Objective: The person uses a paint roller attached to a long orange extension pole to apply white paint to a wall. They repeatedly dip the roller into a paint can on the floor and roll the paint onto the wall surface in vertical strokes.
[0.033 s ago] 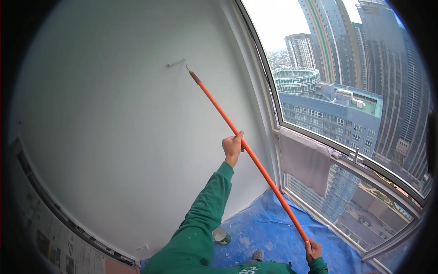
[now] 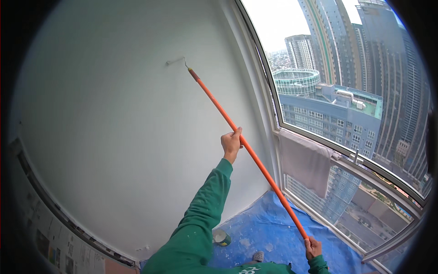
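A long orange pole point(image 2: 214, 101) runs from the lower right up to a small paint roller point(image 2: 175, 60), which is pressed against the white wall point(image 2: 114, 128). My left hand point(image 2: 232, 144), on an outstretched arm in a green sleeve, grips the pole about halfway along. At the bottom right my right hand point(image 2: 313, 249) holds the pole's lower end. Both hands are closed around the pole.
A blue plastic sheet point(image 2: 273, 223) covers the floor, with a small paint can point(image 2: 221, 237) on it near the wall. A large window point(image 2: 346, 91) fills the right side, and a grey cloth point(image 2: 305, 160) hangs over its rail. Newspaper point(image 2: 50, 242) covers a surface at the lower left.
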Action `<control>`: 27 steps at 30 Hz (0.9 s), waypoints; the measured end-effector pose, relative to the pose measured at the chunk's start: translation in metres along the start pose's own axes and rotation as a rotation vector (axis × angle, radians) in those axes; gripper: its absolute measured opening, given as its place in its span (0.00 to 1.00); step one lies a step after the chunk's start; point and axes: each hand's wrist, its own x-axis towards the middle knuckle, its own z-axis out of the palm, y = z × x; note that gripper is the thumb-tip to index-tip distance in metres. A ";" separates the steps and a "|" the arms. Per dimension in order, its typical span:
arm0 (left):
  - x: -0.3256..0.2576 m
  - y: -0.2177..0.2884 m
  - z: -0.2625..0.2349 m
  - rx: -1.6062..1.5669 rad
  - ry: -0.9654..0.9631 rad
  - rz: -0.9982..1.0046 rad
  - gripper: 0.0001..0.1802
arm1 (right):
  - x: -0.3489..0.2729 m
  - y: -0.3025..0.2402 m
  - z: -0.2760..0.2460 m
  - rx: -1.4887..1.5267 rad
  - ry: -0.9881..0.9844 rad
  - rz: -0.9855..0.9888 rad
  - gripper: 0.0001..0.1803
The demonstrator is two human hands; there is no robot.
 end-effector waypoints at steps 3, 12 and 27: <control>0.046 0.034 0.005 -0.016 0.027 0.076 0.23 | 0.047 -0.042 -0.004 0.048 0.055 -0.059 0.17; 0.132 0.145 -0.005 -0.085 0.098 0.203 0.21 | 0.144 -0.161 0.001 0.132 0.028 -0.191 0.21; 0.185 0.245 -0.035 0.003 0.234 0.346 0.25 | 0.233 -0.347 0.012 0.131 -0.078 -0.295 0.24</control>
